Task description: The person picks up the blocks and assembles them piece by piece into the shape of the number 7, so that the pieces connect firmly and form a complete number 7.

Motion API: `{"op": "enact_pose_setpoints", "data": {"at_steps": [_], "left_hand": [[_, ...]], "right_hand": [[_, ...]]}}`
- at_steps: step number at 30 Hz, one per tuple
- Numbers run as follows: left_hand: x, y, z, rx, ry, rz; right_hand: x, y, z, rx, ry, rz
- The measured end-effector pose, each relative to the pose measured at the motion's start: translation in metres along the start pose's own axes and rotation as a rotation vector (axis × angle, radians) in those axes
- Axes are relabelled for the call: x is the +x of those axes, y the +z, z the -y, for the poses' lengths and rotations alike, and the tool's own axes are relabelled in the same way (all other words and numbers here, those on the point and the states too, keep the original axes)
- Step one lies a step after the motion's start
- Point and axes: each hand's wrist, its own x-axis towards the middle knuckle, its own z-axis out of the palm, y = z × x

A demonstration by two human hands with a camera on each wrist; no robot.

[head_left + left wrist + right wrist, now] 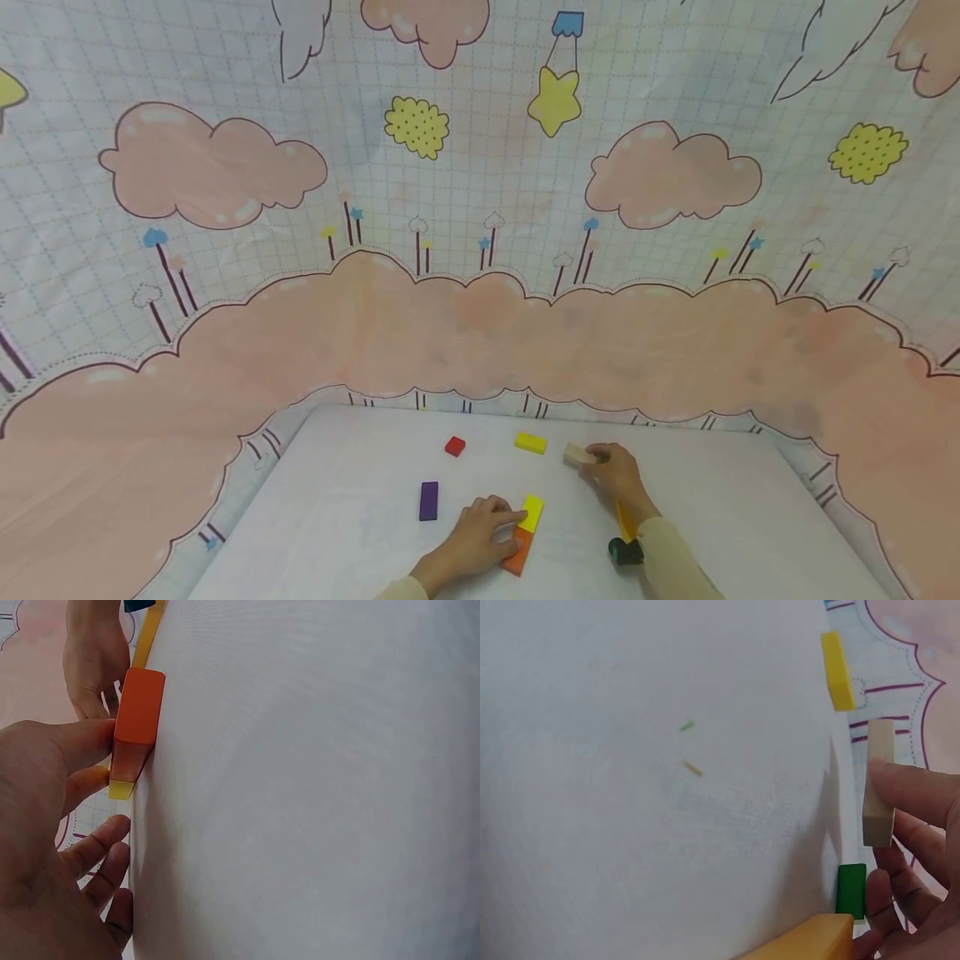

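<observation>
My left hand [471, 537] rests its thumb on an orange block [517, 554] and its index finger on a yellow block [533, 510]. These two blocks lie end to end on the white table; in the left wrist view the orange block [139, 709] hides most of the yellow one [121, 790]. Farther off, my right hand [617, 477] pinches a plain wooden block [577, 455] between thumb and fingers. The right wrist view shows this wooden block [880, 787] held above the tabletop. Beside the lower fingers is a green block [851, 891].
On the white table [330, 517] lie a red block [455, 447], a purple block [428, 501] and another yellow block [530, 442]. A yellow-orange block [626, 523] and a dark green piece [624, 552] are partly under the right forearm. A patterned cloth [480, 333] stands behind.
</observation>
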Motion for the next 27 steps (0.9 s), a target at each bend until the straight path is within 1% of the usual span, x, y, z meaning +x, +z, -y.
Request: {"op": "enact_pose_setpoints", "data": {"at_steps": [3, 7, 17, 27], "left_hand": [[0.0, 0.0, 0.0, 0.004, 0.0, -0.002], [0.0, 0.001, 0.0, 0.009, -0.004, -0.003], [-0.001, -0.001, 0.0, 0.007, 0.005, -0.006], [0.001, 0.002, 0.001, 0.03, 0.005, -0.009]], "right_hand": [[-0.002, -0.003, -0.001, 0.031, -0.013, 0.008], [-0.003, -0.006, -0.003, 0.044, -0.005, 0.018], [-0.006, -0.022, -0.003, 0.023, -0.088, -0.016], [-0.017, -0.028, 0.002, 0.024, -0.085, -0.008]]}}
